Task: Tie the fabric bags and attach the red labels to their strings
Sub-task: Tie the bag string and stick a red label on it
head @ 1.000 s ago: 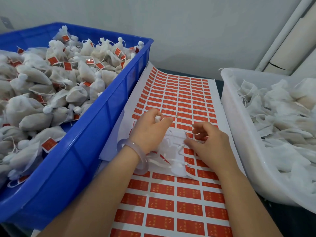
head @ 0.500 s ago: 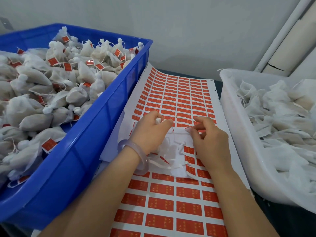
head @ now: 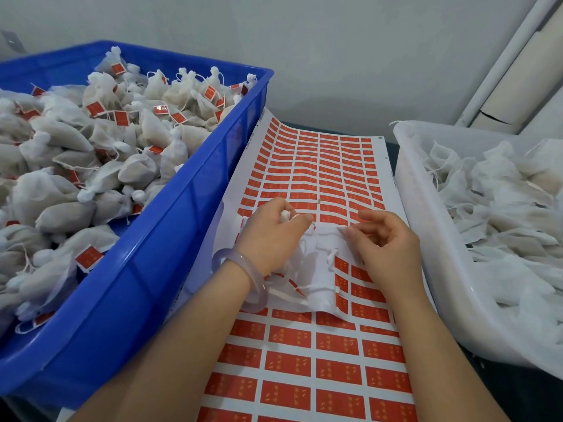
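The left hand (head: 274, 236) squeezes a white fabric bag (head: 316, 278) lying on the red label sheet (head: 320, 166); the right hand (head: 387, 245) curls its fingers, but I cannot tell what they pinch

No legible text anywhere.
- Red labels (head: 336, 344) on the sheet (head: 225, 236): small pale-yellow marks, too blurred to read.
- Tagged bags (head: 146, 129) in the blue crate (head: 182, 214): labels show the same unreadable marks.
- Sheet margins: tiny dark print, too small to read.
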`<state>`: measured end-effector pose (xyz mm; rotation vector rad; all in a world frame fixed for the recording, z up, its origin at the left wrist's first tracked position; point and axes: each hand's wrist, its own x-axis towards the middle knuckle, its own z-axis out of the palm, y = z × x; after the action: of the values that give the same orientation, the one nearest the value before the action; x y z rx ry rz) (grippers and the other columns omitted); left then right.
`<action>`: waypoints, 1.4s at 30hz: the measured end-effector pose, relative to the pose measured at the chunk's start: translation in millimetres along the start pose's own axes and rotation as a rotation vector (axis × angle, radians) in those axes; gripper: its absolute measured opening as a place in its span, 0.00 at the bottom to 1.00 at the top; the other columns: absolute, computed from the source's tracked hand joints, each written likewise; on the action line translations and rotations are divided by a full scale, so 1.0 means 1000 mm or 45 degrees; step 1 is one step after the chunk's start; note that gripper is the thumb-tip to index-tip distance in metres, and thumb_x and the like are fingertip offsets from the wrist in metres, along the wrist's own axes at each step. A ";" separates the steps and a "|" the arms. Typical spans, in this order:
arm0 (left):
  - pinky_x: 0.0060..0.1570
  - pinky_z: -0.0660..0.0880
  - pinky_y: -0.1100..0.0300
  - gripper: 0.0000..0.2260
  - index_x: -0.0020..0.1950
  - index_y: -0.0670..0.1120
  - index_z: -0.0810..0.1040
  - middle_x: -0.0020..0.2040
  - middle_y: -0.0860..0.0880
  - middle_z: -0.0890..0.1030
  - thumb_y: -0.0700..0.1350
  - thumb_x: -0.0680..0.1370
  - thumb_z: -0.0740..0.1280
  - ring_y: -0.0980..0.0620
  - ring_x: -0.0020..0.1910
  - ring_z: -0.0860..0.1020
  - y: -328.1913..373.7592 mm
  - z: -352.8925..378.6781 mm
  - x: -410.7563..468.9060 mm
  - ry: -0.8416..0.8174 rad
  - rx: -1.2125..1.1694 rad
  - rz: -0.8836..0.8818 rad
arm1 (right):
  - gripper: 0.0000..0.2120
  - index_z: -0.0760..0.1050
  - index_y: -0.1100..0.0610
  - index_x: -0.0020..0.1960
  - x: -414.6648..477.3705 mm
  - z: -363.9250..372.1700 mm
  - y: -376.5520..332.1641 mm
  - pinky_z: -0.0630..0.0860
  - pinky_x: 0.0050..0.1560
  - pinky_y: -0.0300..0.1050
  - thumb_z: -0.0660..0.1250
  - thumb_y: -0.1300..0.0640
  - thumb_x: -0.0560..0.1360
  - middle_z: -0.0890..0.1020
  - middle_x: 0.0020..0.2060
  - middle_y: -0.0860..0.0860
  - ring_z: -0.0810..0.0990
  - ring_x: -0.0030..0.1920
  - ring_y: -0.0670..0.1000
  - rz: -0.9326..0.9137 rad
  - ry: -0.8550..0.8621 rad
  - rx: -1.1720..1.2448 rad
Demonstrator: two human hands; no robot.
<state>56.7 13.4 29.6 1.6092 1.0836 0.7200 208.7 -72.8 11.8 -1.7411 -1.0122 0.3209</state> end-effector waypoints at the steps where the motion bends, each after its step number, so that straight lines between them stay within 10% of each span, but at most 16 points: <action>1: 0.40 0.76 0.62 0.05 0.44 0.55 0.71 0.44 0.58 0.76 0.53 0.77 0.64 0.54 0.43 0.77 0.000 0.000 0.000 -0.002 0.003 -0.002 | 0.11 0.72 0.42 0.48 0.000 0.000 0.001 0.70 0.31 0.23 0.72 0.51 0.71 0.78 0.40 0.35 0.77 0.41 0.30 -0.006 -0.014 0.010; 15: 0.37 0.75 0.63 0.05 0.43 0.55 0.70 0.43 0.56 0.76 0.53 0.77 0.64 0.53 0.41 0.76 -0.001 -0.001 0.001 -0.010 0.033 -0.008 | 0.04 0.72 0.46 0.48 -0.003 0.003 -0.002 0.68 0.39 0.31 0.59 0.51 0.79 0.79 0.34 0.41 0.79 0.37 0.36 -0.017 -0.004 -0.059; 25: 0.39 0.75 0.63 0.05 0.43 0.55 0.70 0.46 0.57 0.76 0.53 0.78 0.63 0.53 0.43 0.77 0.001 -0.001 -0.001 -0.017 0.033 0.013 | 0.09 0.76 0.45 0.52 -0.004 0.011 -0.004 0.73 0.51 0.37 0.69 0.50 0.73 0.70 0.51 0.39 0.73 0.49 0.43 -0.128 -0.211 -0.471; 42: 0.37 0.75 0.63 0.07 0.41 0.55 0.69 0.41 0.56 0.74 0.52 0.77 0.64 0.54 0.38 0.75 0.000 -0.002 0.001 -0.012 0.094 0.001 | 0.07 0.73 0.42 0.42 -0.008 0.003 -0.008 0.69 0.40 0.29 0.65 0.52 0.76 0.79 0.40 0.36 0.79 0.41 0.40 -0.048 -0.053 -0.070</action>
<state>55.6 14.8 29.9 1.6740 1.1137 0.6792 198.1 -76.3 15.2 -1.7693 -1.0912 0.3087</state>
